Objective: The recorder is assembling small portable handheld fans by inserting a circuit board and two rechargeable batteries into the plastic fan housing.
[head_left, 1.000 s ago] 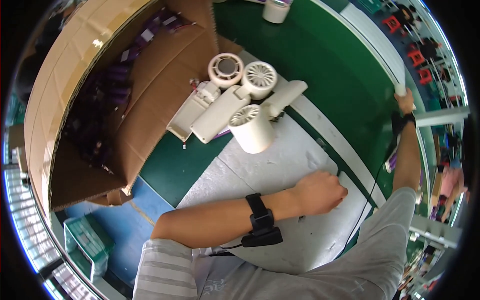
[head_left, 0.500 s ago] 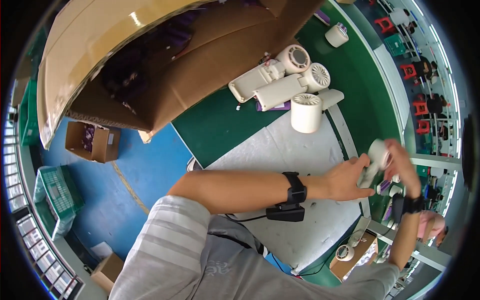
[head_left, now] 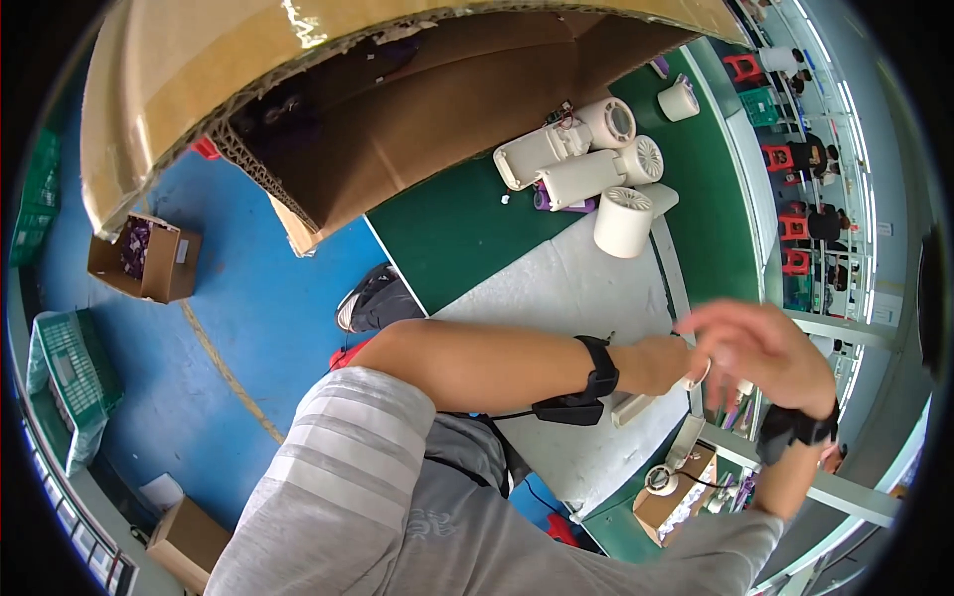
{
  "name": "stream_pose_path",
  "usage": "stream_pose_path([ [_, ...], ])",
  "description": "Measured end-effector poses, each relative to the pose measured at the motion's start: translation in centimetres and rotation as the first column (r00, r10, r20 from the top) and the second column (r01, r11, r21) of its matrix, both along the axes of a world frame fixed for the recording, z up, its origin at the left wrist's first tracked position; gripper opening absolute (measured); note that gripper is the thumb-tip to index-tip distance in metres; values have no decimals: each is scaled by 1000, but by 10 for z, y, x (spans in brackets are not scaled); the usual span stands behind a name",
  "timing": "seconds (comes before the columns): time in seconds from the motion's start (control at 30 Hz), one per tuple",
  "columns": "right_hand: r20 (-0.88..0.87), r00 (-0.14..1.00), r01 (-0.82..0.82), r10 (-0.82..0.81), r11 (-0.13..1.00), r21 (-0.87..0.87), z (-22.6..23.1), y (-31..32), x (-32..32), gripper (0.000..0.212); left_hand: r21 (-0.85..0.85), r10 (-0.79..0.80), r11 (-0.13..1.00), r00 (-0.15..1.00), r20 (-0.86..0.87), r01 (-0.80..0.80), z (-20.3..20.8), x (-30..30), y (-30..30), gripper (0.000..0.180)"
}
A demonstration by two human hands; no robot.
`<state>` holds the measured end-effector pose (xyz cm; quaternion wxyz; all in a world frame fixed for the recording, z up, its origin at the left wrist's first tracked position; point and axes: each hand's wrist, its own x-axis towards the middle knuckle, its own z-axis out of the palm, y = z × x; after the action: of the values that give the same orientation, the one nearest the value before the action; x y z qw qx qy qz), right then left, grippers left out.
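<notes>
My left hand (head_left: 658,364) is closed around a white handheld fan housing (head_left: 632,409); its pale handle sticks out below my fingers, and most of its head is hidden. Right beside it, over the housing's head end, my right hand (head_left: 760,353) is smeared by motion, so I cannot tell whether it grips anything. Farther up the bench lie several similar white fan housings with flat handles. One vented round head (head_left: 625,221) stands on end at the edge of the white mat (head_left: 556,268). A purple part (head_left: 545,199) shows under the handles.
A large cardboard box (head_left: 397,129) lies open-sided on the green bench (head_left: 437,238). Near my right elbow, a small carton (head_left: 651,517) has a white fan (head_left: 661,480) at it. On the blue floor are another carton (head_left: 174,268) and a green crate (head_left: 75,368). People sit far right.
Both hands have come nearer my body with the fan housing, its handle now pointing down-left. My right hand has moved left over my left. The whole view has shifted.
</notes>
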<state>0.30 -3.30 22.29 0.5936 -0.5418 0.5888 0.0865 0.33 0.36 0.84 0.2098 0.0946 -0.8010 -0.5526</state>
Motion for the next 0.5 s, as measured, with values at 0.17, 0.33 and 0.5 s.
stream_pose_path([
  [0.17, 127, 945, -221, 303, 873, -435, -75, -79, 101, 40, -106, 25, 994, 994, -111, -37, -20, -31, 3, 42],
  [0.33, -360, 813, -404, 457, -1, -915, -173, -158, 157, 34, -50, 57, 995, 905, -421, -86, -45, -49, 9, 51],
  [0.5, -440, 762, -274, 475, -380, -884, -196, -177, 166, 22, -28, 64, 996, 897, -437, -84, -46, -42, -2, 50],
])
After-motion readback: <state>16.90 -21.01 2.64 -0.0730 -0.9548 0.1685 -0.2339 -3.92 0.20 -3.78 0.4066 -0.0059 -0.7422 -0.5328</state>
